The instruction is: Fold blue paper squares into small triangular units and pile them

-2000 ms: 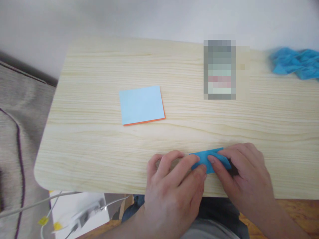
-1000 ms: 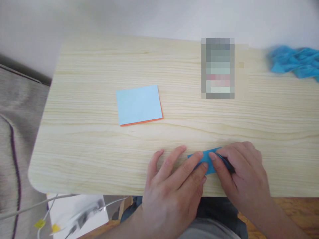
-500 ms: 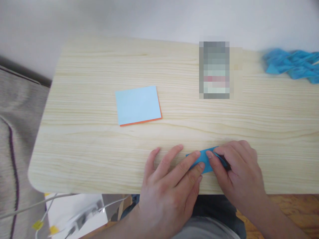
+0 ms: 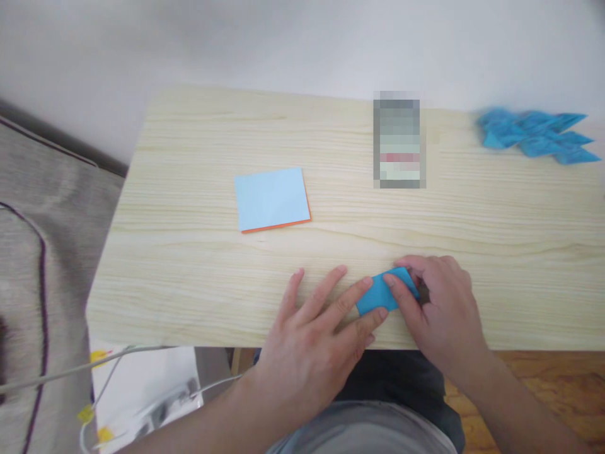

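Observation:
A small folded piece of blue paper (image 4: 380, 293) lies near the front edge of the table, set slightly aslant. My left hand (image 4: 321, 334) rests flat with fingers spread, its fingertips touching the left end and lower edge of the paper. At the right end, my right hand (image 4: 442, 302) pinches the paper, thumb on top and the other fingers curled behind, partly hidden. Farther back on the left is a stack of light blue paper (image 4: 271, 198) with an orange layer showing beneath it.
Several folded blue paper pieces (image 4: 539, 135) lie joined or bunched at the back right. A pixelated upright rectangle (image 4: 399, 142) sits near the table's back edge. Cables and a white board (image 4: 146, 391) are below at the left, beside grey fabric (image 4: 61, 252).
The paper's right end was lifted and curled before; now it lies flatter under my right thumb. My left hand stays at its left end. The whole view has shifted slightly.

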